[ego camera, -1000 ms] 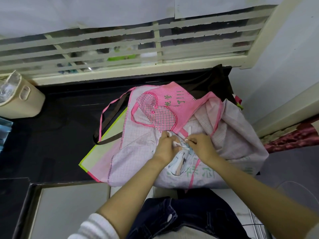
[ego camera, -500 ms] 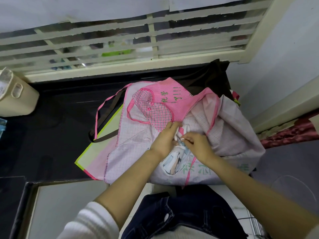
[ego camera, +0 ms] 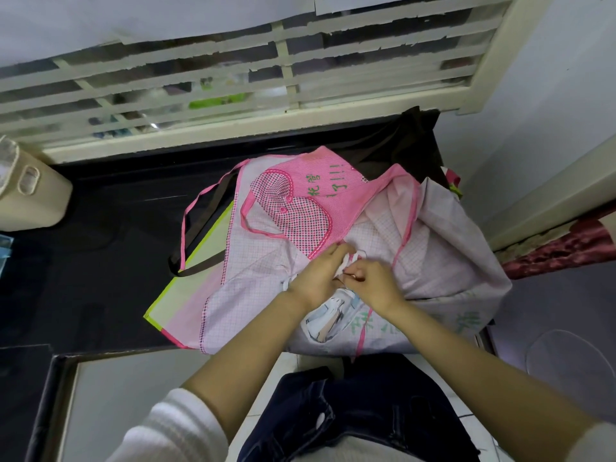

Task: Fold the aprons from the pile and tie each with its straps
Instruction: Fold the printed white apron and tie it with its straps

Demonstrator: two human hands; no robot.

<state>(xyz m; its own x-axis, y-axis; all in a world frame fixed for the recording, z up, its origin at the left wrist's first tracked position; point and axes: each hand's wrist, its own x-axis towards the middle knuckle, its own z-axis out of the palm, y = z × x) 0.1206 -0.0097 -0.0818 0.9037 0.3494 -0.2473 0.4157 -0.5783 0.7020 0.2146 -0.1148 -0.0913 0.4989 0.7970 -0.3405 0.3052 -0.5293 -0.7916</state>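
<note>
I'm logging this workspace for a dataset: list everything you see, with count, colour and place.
pink checked apron: one, pink and white, top of the pile
pale printed apron: one, greyish white with green print, under the hands
green-edged cloth: one, pale, pile's lower left
white straps: count unclear, white, between the hands
counter: one, black, below the window
bin: one, cream, far left
window grille: one, cream, top
left hand: one, pinching the straps
right hand: one, pinching the straps
</note>
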